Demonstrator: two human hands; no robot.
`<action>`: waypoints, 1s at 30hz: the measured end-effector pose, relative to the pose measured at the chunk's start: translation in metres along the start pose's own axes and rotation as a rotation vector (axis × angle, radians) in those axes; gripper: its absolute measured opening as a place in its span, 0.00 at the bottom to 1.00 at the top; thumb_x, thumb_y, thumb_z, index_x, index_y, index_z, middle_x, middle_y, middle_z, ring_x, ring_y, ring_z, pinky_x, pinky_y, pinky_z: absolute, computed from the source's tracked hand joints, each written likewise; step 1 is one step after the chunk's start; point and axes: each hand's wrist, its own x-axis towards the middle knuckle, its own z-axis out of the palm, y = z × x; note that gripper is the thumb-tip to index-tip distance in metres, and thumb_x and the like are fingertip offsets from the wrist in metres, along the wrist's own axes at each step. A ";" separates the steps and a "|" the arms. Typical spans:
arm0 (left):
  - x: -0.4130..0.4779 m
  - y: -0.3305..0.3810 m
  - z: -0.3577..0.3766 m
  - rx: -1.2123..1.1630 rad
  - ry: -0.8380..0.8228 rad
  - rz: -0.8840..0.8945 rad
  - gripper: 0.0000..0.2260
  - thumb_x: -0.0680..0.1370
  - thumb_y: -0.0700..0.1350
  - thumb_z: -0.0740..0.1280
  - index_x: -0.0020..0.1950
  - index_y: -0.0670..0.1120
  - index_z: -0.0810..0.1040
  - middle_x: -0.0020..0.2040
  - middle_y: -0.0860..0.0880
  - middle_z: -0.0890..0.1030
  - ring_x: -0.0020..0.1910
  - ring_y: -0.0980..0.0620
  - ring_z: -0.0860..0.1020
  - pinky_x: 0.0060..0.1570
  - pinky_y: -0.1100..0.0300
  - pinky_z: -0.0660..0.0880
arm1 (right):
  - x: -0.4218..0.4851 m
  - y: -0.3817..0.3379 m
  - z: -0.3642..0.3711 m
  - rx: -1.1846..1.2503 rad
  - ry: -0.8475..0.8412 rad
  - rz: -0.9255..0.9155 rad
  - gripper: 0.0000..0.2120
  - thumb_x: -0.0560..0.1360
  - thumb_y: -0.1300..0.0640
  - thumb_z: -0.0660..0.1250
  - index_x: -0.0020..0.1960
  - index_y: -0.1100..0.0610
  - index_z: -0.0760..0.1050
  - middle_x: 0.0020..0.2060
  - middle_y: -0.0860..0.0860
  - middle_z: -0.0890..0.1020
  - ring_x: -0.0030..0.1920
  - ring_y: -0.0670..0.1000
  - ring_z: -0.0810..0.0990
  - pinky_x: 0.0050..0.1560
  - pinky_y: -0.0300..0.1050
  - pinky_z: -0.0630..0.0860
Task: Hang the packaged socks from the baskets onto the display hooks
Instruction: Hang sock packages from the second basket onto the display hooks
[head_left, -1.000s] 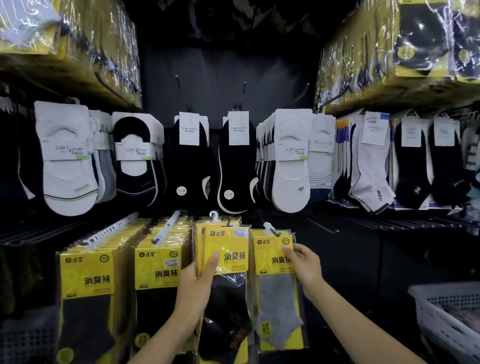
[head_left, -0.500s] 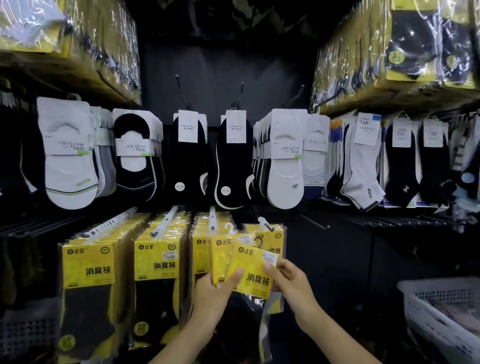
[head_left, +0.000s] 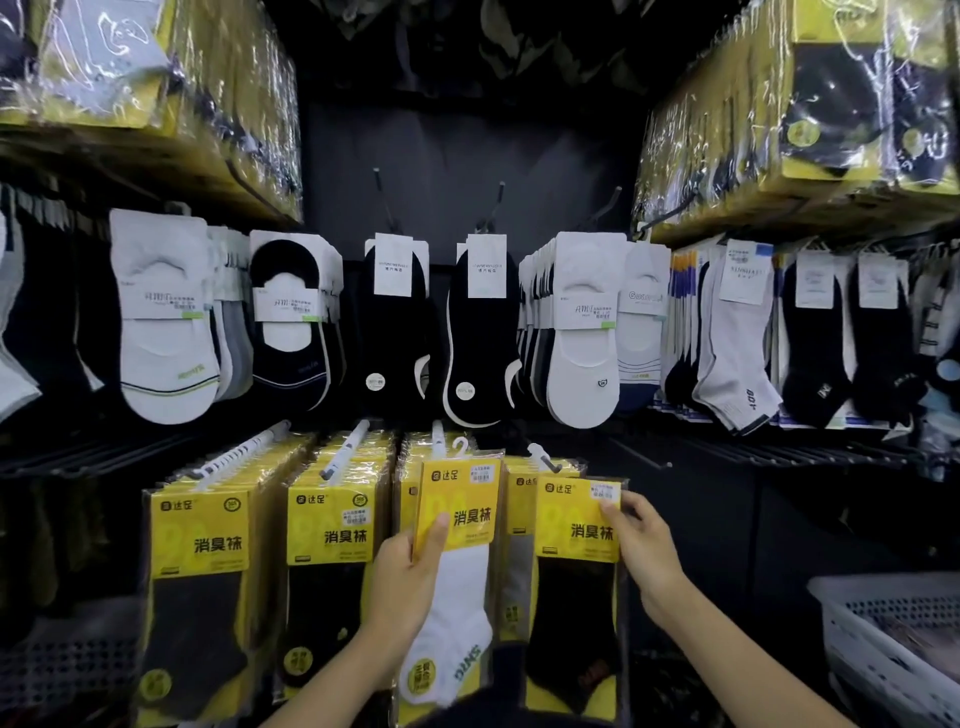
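Note:
My left hand (head_left: 408, 577) grips a yellow-carded pack of white socks (head_left: 457, 519) by its left edge, thumb on the front; its small plastic hanger sticks up beside a white display hook (head_left: 438, 434). My right hand (head_left: 641, 540) pinches the top right corner of a yellow-carded pack of black socks (head_left: 576, 525), which sits at the front of the row on the rightmost white hook (head_left: 540, 460). Whether that pack hangs on the hook I cannot tell. Two more rows of yellow packs (head_left: 208, 540) hang on white hooks to the left.
A white plastic basket (head_left: 893, 639) stands at the lower right. Above the yellow rows hang white and black no-show socks (head_left: 166, 322) and ankle socks (head_left: 737, 353). Wrapped yellow stock (head_left: 810, 104) fills the upper shelves on both sides. Dark rails jut out at the right.
Earlier both hands held black-sock packs together at the middle hook. Now my right hand has carried the black-sock pack right to the last hook, and my left hand shows a white-sock pack.

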 end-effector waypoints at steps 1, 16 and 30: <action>0.001 0.000 -0.002 0.005 0.007 0.002 0.20 0.77 0.56 0.61 0.28 0.49 0.62 0.20 0.54 0.60 0.21 0.59 0.58 0.23 0.66 0.56 | 0.004 -0.001 0.004 -0.026 -0.024 -0.009 0.04 0.79 0.59 0.63 0.53 0.54 0.75 0.42 0.51 0.85 0.41 0.46 0.83 0.33 0.33 0.77; -0.002 -0.010 0.011 -0.071 -0.015 -0.053 0.18 0.77 0.55 0.62 0.28 0.53 0.66 0.18 0.56 0.64 0.18 0.60 0.62 0.21 0.71 0.59 | 0.018 0.039 0.022 -0.224 0.299 0.118 0.12 0.73 0.54 0.72 0.51 0.57 0.73 0.52 0.55 0.78 0.48 0.51 0.76 0.46 0.44 0.71; -0.017 -0.002 0.077 -0.154 -0.248 -0.144 0.11 0.78 0.53 0.64 0.59 0.55 0.71 0.50 0.57 0.79 0.45 0.67 0.78 0.40 0.76 0.72 | -0.026 0.015 0.005 0.126 0.002 0.067 0.07 0.78 0.58 0.65 0.54 0.58 0.78 0.44 0.54 0.86 0.42 0.50 0.85 0.35 0.38 0.78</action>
